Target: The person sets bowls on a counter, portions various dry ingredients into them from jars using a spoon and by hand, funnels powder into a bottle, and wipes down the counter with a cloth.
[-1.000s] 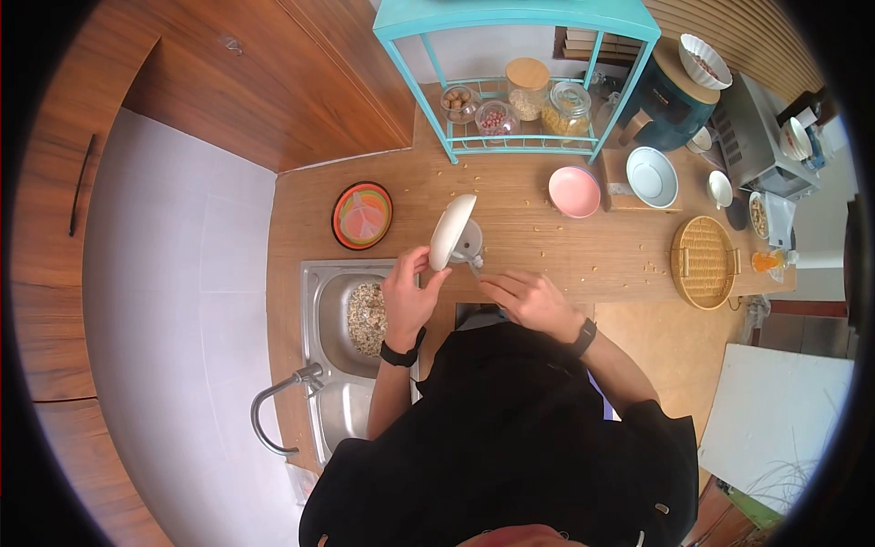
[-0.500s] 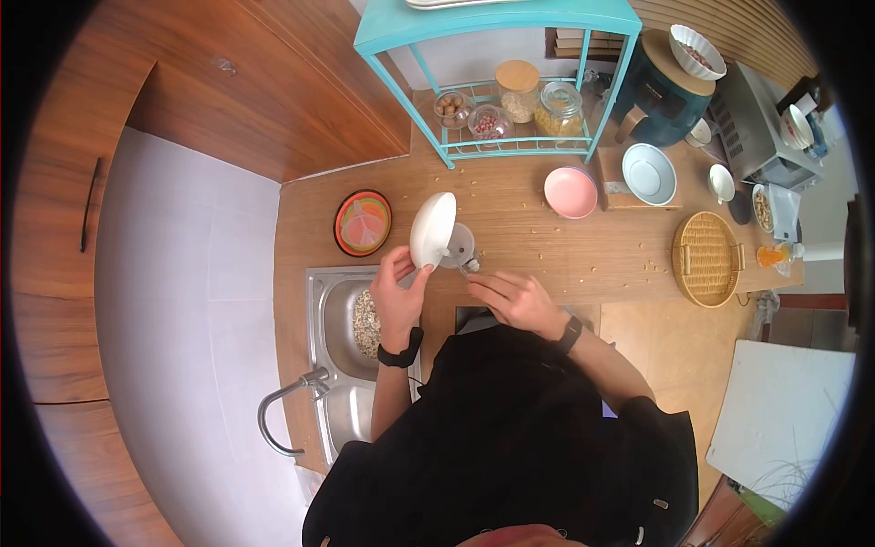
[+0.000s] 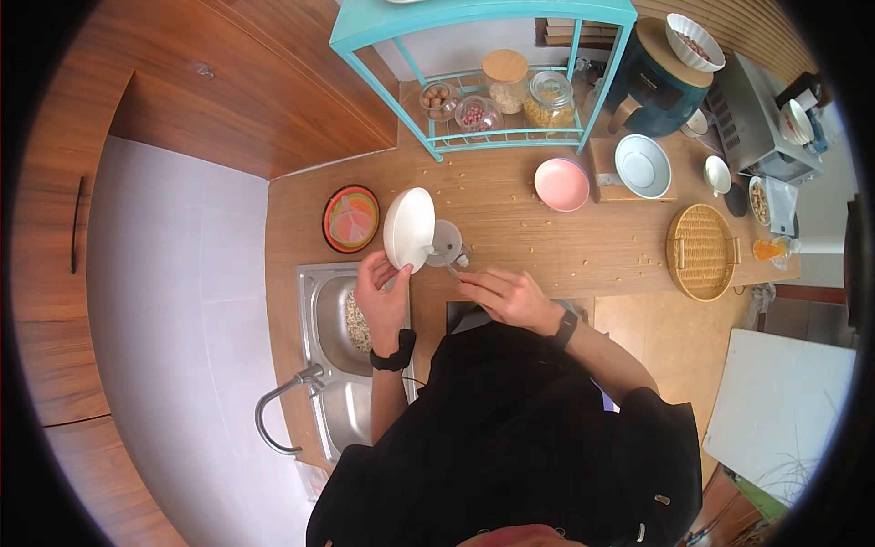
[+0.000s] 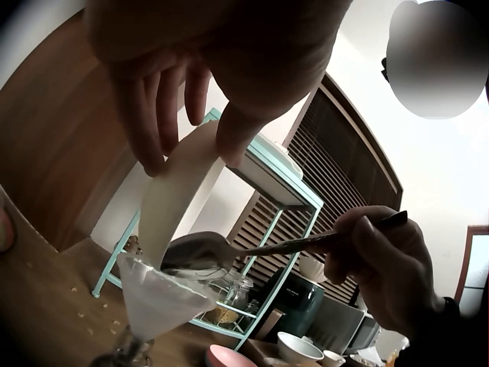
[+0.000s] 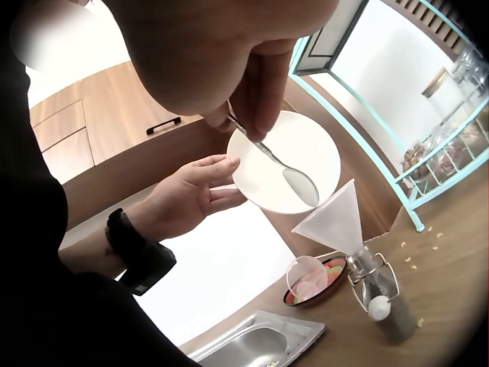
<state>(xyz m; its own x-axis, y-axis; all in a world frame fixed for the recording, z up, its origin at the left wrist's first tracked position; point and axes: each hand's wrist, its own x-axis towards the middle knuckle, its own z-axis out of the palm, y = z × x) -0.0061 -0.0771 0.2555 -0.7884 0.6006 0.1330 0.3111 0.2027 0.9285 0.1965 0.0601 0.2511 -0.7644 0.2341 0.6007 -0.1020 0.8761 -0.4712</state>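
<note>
My left hand (image 3: 381, 294) holds a white bowl (image 3: 408, 223) by its near rim, thumb on one side and fingers on the other. The bowl is tilted, its low edge close to a translucent white funnel (image 5: 336, 219). That funnel stands in the neck of a clear swing-top bottle (image 5: 390, 313) on the counter, its stopper hanging at the side. In my right hand (image 3: 509, 299) a metal spoon (image 5: 302, 186) is pinched by the handle. The spoon's head lies between bowl and funnel, right over the funnel mouth in the left wrist view.
A steel sink (image 3: 314, 301) with a grainy mix in its basin is at the left. Nested coloured dishes (image 3: 351, 219) sit behind it. Further right are a pink bowl (image 3: 561, 184), a pale blue bowl (image 3: 643, 167) and a wicker tray (image 3: 700, 253). A turquoise rack (image 3: 483, 25) holds jars.
The bowl has shifted left relative to the funnel and leaned back, from nearly edge-on to showing its inside. My right hand stays beside the funnel with the spoon. The head view has shifted slightly.
</note>
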